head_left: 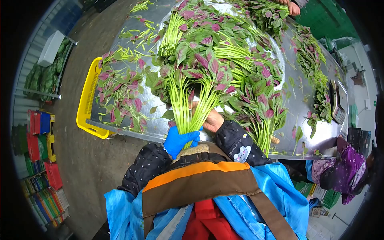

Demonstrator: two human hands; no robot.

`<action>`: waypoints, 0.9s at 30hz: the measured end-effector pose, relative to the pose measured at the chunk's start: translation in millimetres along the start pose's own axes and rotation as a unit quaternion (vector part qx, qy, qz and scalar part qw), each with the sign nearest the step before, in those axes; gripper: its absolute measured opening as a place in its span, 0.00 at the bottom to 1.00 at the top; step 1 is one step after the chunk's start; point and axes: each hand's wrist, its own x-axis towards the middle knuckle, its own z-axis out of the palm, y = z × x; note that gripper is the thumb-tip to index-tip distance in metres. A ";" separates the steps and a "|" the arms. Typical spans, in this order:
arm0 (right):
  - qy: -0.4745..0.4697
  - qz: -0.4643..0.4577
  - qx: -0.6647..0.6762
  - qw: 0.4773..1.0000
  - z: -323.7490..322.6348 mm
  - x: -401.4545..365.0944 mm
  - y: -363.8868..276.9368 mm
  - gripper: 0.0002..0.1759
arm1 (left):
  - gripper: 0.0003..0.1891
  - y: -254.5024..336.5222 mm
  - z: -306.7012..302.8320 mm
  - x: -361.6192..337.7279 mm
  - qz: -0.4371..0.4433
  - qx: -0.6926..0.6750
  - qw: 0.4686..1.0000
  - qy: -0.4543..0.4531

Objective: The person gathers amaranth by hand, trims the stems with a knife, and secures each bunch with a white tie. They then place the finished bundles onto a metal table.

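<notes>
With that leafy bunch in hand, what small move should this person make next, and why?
Perhaps the right hand should gently draw the stems together: the blue-gloved left hand grips their lower ends, but higher up they splay into two clumps with a gap between.

A wide metal tabletop point(320, 138) spreads ahead of me towards twelve o'clock, catching pale glare at three. The grey-brown floor point(90, 168) runs along my left from eleven to eight, with coloured crates point(34, 122) at nine and a ribbed wall point(36, 54) at ten.
</notes>
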 end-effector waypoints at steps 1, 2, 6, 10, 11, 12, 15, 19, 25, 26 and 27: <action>-0.003 -0.002 -0.005 1.000 2.4 -0.3 -2.0 0.15 | 0.14 1.9 1.8 -0.5 -0.003 0.001 1.000 0.004; 0.037 -0.004 -0.026 0.999 -1.5 3.3 -1.6 0.16 | 0.15 3.1 2.8 -0.4 -0.005 0.001 1.000 0.008; 0.044 0.014 -0.026 0.999 19.5 0.3 -8.6 0.15 | 0.15 1.6 2.3 2.2 -0.003 0.000 1.000 0.000; -0.091 0.041 0.045 0.994 15.3 8.1 -6.4 0.14 | 0.15 0.0 1.3 2.6 -0.004 0.007 1.000 0.001; -0.089 0.044 0.037 0.994 15.2 8.4 -6.6 0.14 | 0.15 -0.4 1.2 2.8 -0.003 0.010 1.000 -0.003; -0.086 0.047 0.029 0.995 16.7 7.9 -7.7 0.14 | 0.15 1.2 1.9 2.6 -0.007 0.013 1.000 -0.004; -0.014 0.033 -0.068 0.997 26.9 5.6 -8.5 0.15 | 0.15 3.7 3.5 1.1 -0.015 0.019 1.000 -0.007; 0.045 0.027 -0.093 0.994 20.5 6.2 -4.3 0.12 | 0.15 0.3 1.0 2.4 -0.014 0.020 1.000 -0.002; 0.002 0.007 -0.043 0.999 11.7 -6.8 -0.2 0.15 | 0.12 3.1 4.8 -0.9 0.000 -0.007 0.999 0.039; 0.019 0.017 -0.047 0.999 19.5 -14.0 0.0 0.16 | 0.11 3.2 5.2 -1.3 0.002 -0.014 0.999 0.049; 0.037 0.027 -0.050 0.998 22.8 -20.3 1.8 0.18 | 0.11 1.4 3.6 -1.2 0.002 -0.011 0.999 0.042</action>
